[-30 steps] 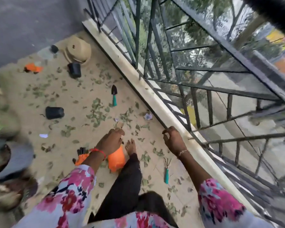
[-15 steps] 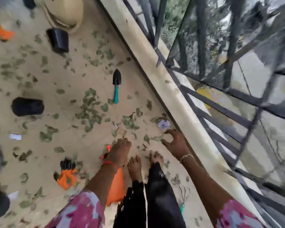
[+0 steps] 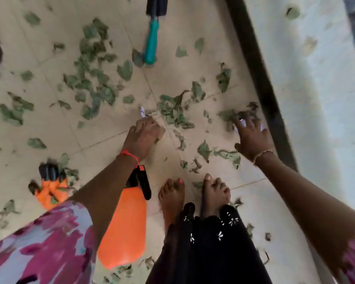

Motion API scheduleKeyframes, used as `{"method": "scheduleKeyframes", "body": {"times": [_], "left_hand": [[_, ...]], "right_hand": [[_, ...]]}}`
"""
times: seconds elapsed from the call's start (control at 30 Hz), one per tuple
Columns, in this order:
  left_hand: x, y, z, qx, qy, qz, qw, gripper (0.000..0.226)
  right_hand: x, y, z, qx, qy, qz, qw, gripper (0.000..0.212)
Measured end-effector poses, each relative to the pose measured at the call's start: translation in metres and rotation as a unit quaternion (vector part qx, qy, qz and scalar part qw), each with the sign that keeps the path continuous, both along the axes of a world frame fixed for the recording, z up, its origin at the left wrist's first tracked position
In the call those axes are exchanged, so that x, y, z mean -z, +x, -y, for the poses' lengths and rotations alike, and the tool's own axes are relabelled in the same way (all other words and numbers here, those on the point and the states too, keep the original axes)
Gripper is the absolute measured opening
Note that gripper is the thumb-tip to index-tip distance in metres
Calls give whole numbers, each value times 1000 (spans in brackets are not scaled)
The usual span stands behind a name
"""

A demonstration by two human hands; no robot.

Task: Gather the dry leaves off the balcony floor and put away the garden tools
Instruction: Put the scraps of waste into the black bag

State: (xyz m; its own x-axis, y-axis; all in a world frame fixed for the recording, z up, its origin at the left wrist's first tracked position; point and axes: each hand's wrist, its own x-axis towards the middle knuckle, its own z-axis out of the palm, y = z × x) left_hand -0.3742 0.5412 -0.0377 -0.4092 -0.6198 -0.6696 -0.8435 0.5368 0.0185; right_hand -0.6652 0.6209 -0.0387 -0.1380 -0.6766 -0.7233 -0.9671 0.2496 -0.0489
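Leaf-gathering under way: my right hand (image 3: pixel 252 140), fingers spread, reaches over dry leaves (image 3: pixel 226 115) at one o'clock; my left hand (image 3: pixel 143 136) meets the floor at twelve, grip unclear. Next: sweep both inward. The trowel (image 3: pixel 152 44) lies beyond.

Light: soft, even daylight, fairly bright.
Brightest zone: ledge (image 3: pixel 316 99) at right, pale and washed out.
Shadows: faint and soft-edged, close around the feet (image 3: pixel 172 193).
Blur: I read motion smear across the whole frame; leaves (image 3: pixel 94 87), trowel (image 3: pixel 151 44) and glove (image 3: pixel 51 189) lose their edges, sleeve (image 3: pixel 39 247) worst.
Distortion: wide-angle bend, floor (image 3: pixel 193 48) joints and ledge slanting toward the corners.
Focus: nothing I receive is crisp.
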Motion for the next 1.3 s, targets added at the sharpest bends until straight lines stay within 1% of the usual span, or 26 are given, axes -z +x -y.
{"method": "scheduleKeyframes", "body": {"times": [0.03,0.07,0.1,0.17,0.3,0.43,0.47,0.53,0.57,0.6,0.63,0.67,0.7,0.77,0.83,0.9,0.97,1.0,1.07,1.17,1.23,1.3], "left_hand": [[6,2,-1,32,-31,-33,998,47],[10,4,-3,60,-63,-39,995,47],[14,5,-5,85,-92,-26,992,46],[24,5,-6,95,-108,-17,989,48],[32,-4,-5,61,-94,-16,994,38],[32,-2,-3,25,-26,-58,998,31],[25,-2,-1,2,-13,-73,997,27],[10,-4,2,-77,-25,-120,989,18],[5,-5,5,-130,-36,-143,980,18],[0,-6,9,-194,-48,-163,966,22],[-2,-6,14,-254,-56,-166,951,25],[-5,-7,19,-291,-63,-147,943,25],[-4,-7,25,-292,-72,-112,947,30],[-1,-5,34,-235,-72,-60,967,39],[6,-2,40,-177,-63,-28,982,41],[12,-2,43,-139,-54,-1,989,32],[11,-5,43,-129,-48,18,990,26],[8,-7,41,-143,-42,14,989,26],[-1,-10,36,-210,-33,-12,977,29],[-20,-10,29,-298,-12,-78,951,35],[-39,-9,23,-325,7,-112,939,38],[-57,-8,18,-329,12,-115,937,34]], "right_hand": [[6,1,0,3,5,2,1000,75],[11,2,1,0,3,1,1000,71],[15,3,1,-4,-8,-3,1000,66],[21,4,4,-10,-44,-7,999,58],[27,6,5,1,-88,3,996,51],[23,11,1,21,-148,-9,989,49],[20,13,0,25,-160,-15,987,49],[13,19,-1,35,-184,-20,982,48],[9,23,-1,40,-193,-18,980,46],[6,27,-1,42,-198,-13,979,42],[4,31,-1,41,-203,-6,978,38],[2,35,0,38,-207,0,978,34],[1,38,2,35,-212,6,977,31],[0,43,5,33,-224,16,974,28],[1,47,9,32,-236,27,971,28],[1,50,11,24,-240,28,970,29],[0,51,12,15,-232,30,972,30],[-2,52,13,13,-225,34,974,31],[-11,54,14,17,-207,42,977,31],[-28,57,17,25,-154,49,986,34],[-43,61,19,31,-129,55,990,38],[-59,66,21,41,-119,64,990,41]]}}
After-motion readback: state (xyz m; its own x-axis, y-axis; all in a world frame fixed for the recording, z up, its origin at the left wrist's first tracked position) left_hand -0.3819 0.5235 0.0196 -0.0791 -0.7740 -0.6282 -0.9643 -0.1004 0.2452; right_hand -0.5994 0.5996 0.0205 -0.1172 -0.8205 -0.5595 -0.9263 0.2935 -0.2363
